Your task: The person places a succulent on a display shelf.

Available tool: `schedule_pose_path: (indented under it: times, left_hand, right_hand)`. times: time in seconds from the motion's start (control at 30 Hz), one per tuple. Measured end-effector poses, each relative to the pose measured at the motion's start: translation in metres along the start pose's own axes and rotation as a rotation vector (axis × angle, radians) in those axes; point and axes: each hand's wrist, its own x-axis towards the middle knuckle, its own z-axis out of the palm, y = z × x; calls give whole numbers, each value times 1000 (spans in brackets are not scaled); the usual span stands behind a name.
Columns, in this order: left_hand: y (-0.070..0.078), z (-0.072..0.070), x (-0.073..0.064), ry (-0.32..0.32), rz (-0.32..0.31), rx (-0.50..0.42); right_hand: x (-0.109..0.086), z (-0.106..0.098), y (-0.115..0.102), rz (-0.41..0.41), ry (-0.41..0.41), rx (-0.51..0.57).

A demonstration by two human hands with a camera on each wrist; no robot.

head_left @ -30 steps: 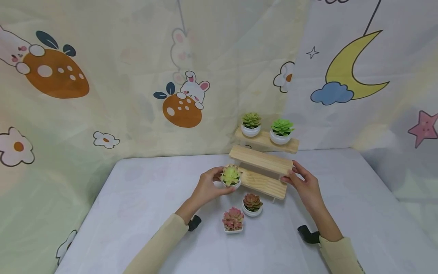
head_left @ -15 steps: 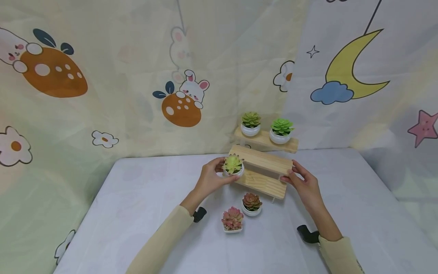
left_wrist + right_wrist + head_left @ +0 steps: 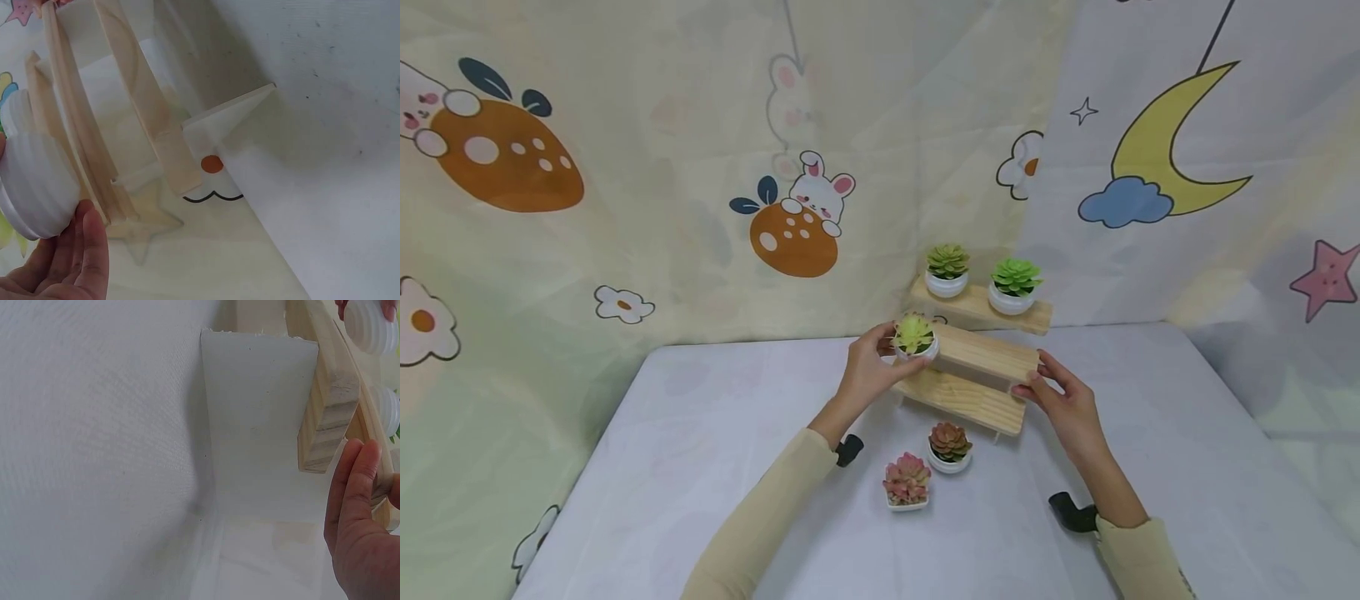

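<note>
My left hand (image 3: 874, 364) grips the white pot of a yellow-green succulent (image 3: 914, 333), held over the left end of the middle wooden shelf (image 3: 985, 352). In the left wrist view the ribbed white pot (image 3: 40, 184) sits close beside the shelf boards, with fingertips at its base. My right hand (image 3: 1066, 400) pinches the right end of the middle shelf between thumb and fingers. In the right wrist view, the fingers (image 3: 359, 481) lie along that board's end. Two green succulents, one (image 3: 947, 271) left and one (image 3: 1014, 286) right, stand on the top shelf (image 3: 973, 307).
The lowest shelf (image 3: 962, 398) of the stepped stand holds nothing. In front of it on the white table (image 3: 737, 467) stand a reddish-brown succulent (image 3: 950, 447) in a round pot and a pink succulent (image 3: 907, 482) in a square pot. A printed cloth (image 3: 887, 108) hangs behind.
My left hand has lifted the yellow-green succulent up and slightly right, from beside the lowest shelf to the middle shelf's left end. The right hand keeps its hold on the shelf.
</note>
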Motion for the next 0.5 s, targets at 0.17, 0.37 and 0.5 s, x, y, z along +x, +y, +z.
schedule_pose_path:
  times: [0.17, 0.37, 0.5]
  left_hand:
    - [2, 5, 8, -3, 10, -13]
    - [4, 10, 15, 3, -12, -4]
    - [5, 13, 19, 4, -18, -11]
  right_hand:
    - [0, 0, 1, -3, 2, 10]
    - [1, 0, 1, 12, 7, -12]
    - [0, 0, 0, 17, 7, -25]
